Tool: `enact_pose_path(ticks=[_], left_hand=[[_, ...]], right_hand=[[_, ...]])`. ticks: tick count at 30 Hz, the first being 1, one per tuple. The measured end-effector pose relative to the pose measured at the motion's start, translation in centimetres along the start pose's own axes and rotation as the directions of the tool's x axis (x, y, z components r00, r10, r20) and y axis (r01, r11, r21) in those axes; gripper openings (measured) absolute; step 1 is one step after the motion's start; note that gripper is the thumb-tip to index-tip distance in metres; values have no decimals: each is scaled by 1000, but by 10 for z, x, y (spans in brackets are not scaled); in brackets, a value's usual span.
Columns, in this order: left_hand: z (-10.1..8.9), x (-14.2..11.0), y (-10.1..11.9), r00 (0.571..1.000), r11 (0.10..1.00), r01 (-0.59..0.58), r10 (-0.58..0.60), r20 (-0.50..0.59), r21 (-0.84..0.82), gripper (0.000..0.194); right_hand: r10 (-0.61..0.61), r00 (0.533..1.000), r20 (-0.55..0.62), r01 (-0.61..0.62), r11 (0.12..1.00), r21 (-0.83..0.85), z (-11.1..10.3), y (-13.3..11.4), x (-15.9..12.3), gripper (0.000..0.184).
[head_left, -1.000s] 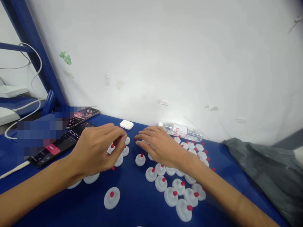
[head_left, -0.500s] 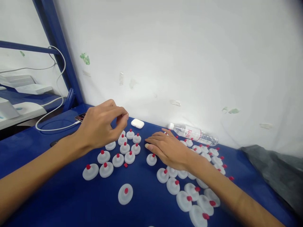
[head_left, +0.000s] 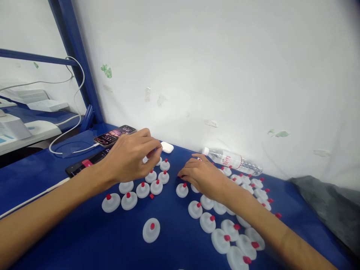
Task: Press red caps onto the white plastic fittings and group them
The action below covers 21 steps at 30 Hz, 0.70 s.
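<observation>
White translucent discs with red-capped stems stand in two groups on a blue tabletop (head_left: 112, 240). Above the left group, my left hand (head_left: 137, 155) is closed in a pinch; whatever its fingertips hold is too small or hidden. My right hand (head_left: 205, 176) rests low over the right group, fingers bent together with a reddish spot at the tips that I cannot identify. Just below those fingertips is one capped disc (head_left: 182, 190). Between the groups, nearer me, sits a lone disc (head_left: 151, 230). A small loose red cap (head_left: 152, 196) lies beside the left group.
Behind the right group a clear plastic bottle (head_left: 233, 161) lies against the wall. A white earbud case (head_left: 167, 147) is at the back. Two phones, one lit (head_left: 115, 135) and one dark (head_left: 74, 168), lie left with white cables. Dark grey cloth (head_left: 329, 206) covers the right side.
My right hand's fingers have drawn in from a flat, stretched pose to a bent one. My left hand stays pinched, slightly lower and further right in view. The view has shifted, uncovering the phones.
</observation>
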<state>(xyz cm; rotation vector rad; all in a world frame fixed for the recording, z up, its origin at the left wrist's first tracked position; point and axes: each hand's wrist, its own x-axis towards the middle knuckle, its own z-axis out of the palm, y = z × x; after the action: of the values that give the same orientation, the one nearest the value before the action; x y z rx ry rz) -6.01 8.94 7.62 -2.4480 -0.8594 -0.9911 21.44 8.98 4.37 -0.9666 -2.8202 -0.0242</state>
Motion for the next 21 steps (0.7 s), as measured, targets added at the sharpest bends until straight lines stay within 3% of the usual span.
enact_pose_path(ticks=[6, 9, 13, 17, 21], left_hand=[[1, 0, 1, 999, 997, -5, 9, 49, -72, 27], [-4, 1, 3, 992, 991, 3, 14, 122, -134, 26], [-8, 0, 11, 975, 980, -16, 59, 214, -199, 25], [-4, -4, 19, 981, 977, -121, 145, 127, -177, 23], [0, -5, 23, 970, 960, -240, 244, 12, -142, 20]], right_hand=[[-14, 1000, -19, 14, 1000, -21, -1, -4, 0, 17], [-18, 999, -38, 18, 1000, -12, -4, -4, 0, 14], [7, 994, -113, -6, 1000, 7, -25, -2, -5, 9], [81, 968, -236, -85, 996, -5, -68, 2, -18, 9], [157, 911, -381, -179, 984, -23, -100, 3, -48, 14]])
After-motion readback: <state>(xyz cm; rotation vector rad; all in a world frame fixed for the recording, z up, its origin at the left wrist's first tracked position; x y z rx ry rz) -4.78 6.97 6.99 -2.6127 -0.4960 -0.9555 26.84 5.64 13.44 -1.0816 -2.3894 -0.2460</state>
